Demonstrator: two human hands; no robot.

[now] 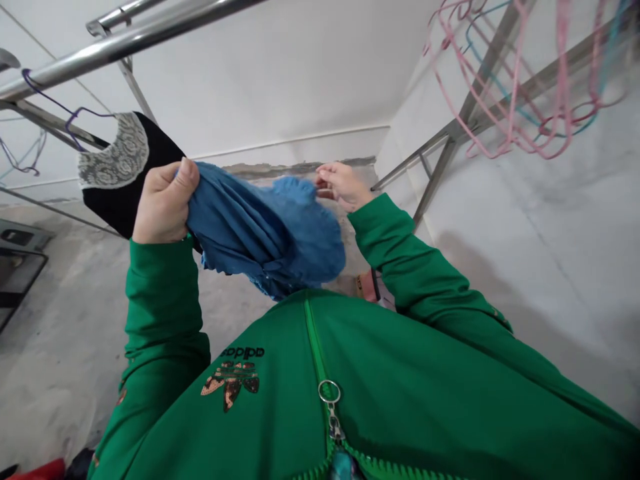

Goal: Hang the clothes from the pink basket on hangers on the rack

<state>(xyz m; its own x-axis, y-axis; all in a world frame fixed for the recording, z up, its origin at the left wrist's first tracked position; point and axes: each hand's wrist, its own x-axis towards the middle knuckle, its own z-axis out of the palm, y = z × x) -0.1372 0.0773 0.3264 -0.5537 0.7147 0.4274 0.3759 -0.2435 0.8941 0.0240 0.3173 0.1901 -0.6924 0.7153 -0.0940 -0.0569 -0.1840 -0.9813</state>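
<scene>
My left hand [167,200] is closed on one end of a blue ruffled garment [240,217], thumb on top. The cloth stretches to the right in folds and droops in front of my body; its frilled right part is slightly blurred. My right hand [343,185] is at the garment's far right edge, fingers loosely bent and a little apart. Whether the fingertips touch the frill is hard to make out. Just behind my left hand, a black top with a grey lace collar [117,157] hangs from a purple hanger [75,110].
A metal rail [135,40] crosses the upper left. Several pink and blue hangers [515,100] hang at upper right on a metal frame [445,143] beside the white wall [565,233]. A grey stool [23,233] stands at left on the concrete floor [80,300].
</scene>
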